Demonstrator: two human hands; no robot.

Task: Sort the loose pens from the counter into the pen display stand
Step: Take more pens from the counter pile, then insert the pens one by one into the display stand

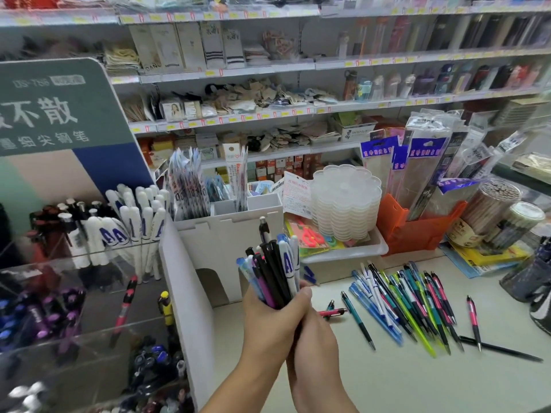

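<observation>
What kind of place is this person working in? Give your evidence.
Most likely a stationery or general goods shop. Shelves carry packaged goods with price tags, a tiered pen display stand holds sorted pens, and loose pens lie on a counter.

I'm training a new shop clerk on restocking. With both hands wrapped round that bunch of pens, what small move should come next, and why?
Probably carry the bunch of pens, gripped by the left hand and right hand, leftward to the pen display stand: a white pen marked A in it matches the white pens already standing there.
</observation>
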